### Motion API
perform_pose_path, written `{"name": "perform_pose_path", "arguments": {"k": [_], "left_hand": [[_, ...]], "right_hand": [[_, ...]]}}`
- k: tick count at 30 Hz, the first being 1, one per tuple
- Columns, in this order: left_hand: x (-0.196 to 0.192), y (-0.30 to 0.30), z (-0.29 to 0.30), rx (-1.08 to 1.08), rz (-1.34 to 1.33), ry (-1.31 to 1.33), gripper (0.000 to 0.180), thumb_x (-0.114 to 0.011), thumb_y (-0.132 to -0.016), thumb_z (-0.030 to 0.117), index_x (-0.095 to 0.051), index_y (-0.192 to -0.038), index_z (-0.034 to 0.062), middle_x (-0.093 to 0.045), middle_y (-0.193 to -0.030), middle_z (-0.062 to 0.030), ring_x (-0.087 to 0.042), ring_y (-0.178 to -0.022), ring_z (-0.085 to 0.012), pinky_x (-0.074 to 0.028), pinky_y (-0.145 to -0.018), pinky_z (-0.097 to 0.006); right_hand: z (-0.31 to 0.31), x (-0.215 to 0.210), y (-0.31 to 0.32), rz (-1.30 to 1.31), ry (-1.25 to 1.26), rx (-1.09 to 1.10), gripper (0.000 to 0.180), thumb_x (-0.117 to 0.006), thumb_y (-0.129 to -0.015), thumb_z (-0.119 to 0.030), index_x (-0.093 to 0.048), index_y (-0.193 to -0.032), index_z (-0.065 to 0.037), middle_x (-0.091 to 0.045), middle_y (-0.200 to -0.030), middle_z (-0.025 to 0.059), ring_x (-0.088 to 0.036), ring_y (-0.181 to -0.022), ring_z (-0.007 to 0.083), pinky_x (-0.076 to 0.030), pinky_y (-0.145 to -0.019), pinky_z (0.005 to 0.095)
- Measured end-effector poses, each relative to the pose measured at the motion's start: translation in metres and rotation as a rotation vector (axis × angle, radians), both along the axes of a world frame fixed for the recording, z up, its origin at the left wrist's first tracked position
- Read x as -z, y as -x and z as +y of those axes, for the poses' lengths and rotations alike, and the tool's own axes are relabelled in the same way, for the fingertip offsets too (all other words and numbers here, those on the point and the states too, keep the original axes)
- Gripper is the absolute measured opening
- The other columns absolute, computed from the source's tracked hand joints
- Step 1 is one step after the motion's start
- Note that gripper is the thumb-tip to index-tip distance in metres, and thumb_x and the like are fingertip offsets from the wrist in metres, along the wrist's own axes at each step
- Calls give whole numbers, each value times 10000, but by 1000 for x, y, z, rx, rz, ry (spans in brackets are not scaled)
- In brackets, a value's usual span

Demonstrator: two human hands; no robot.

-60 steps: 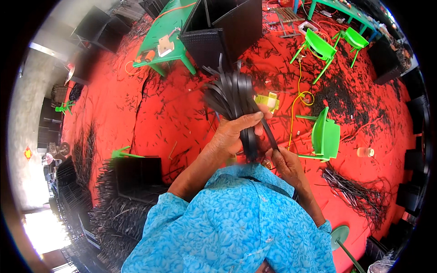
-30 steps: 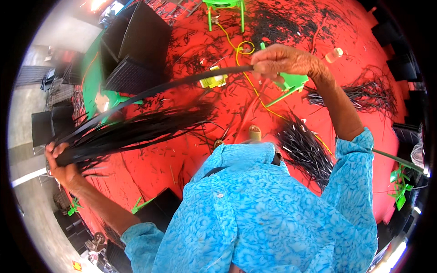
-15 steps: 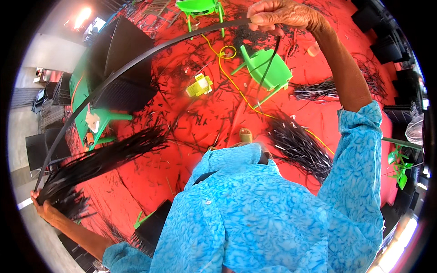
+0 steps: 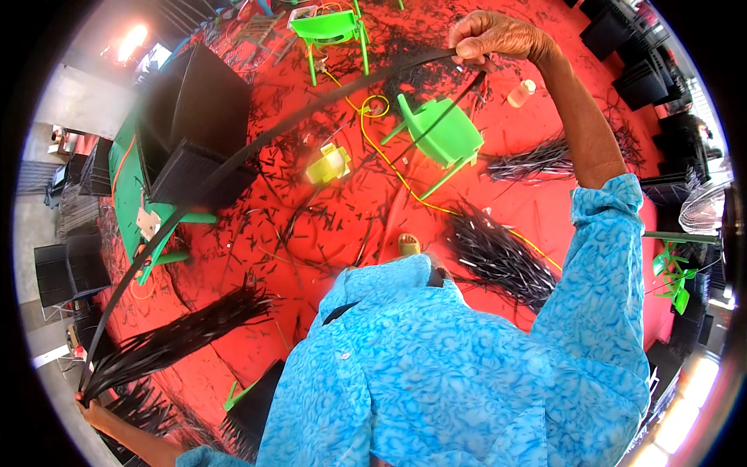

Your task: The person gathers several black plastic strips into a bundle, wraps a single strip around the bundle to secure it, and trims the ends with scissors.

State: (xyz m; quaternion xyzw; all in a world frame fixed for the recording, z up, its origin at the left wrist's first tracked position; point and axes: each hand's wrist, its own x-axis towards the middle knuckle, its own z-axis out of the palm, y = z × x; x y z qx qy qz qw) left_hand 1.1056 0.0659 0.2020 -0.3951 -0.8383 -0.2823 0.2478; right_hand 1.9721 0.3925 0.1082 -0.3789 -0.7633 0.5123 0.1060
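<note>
Head view. The right hand [image 4: 498, 37] is raised at far right, its fingers [image 4: 476, 48] pinching one end of a long black strip [image 4: 257, 144]. The strip runs in a taut arc from that pinch, across the scene, down to the left hand [image 4: 93, 409] at near left; the wide spread of the arms appears to be what keeps it stretched clear of the rest. The left hand is closed around the gathered end of a bundle of black strips [image 4: 175, 342], whose free ends fan out to the right above the red floor [image 4: 327, 233], so the bundle stays together while one strip is held apart. A second thin strip hangs loose from the right hand toward a green plastic chair [image 4: 443, 136] lying tipped on the floor. Loose piles of black strips [image 4: 498, 257] lie on the floor right of centre, near a yellow cable [image 4: 405, 183]. A yellow object [image 4: 328, 165] sits near the chair. A black woven basket [image 4: 194, 132] stands at far left on a green bench [image 4: 124, 187]. The person's blue patterned shirt [image 4: 436, 373] fills the near foreground
</note>
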Motion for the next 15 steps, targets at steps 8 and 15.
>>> {"name": "perform_pose_path", "arguments": {"k": [8,15], "left_hand": [[12,34,-64,-256,21,-26,473,-445,-648,54,-523,-1114,40,-612,-871,-83,-556,-647,-154,-430,-583,-273],[24,111,-128,-494,66,98,408,-443,-716,200,-553,-1100,117,-596,-997,-110,-569,-858,-289,-419,-748,-381]], "right_hand": [[10,11,-38,-21,53,107,318,-653,-727,-340,-577,-753,-32,-493,-560,-8,-480,-477,70,-412,-436,207],[0,22,-80,-75,103,214,191,-622,-765,-260,-586,-749,-73,-496,-615,-30,-460,-552,53,-399,-511,203]]}}
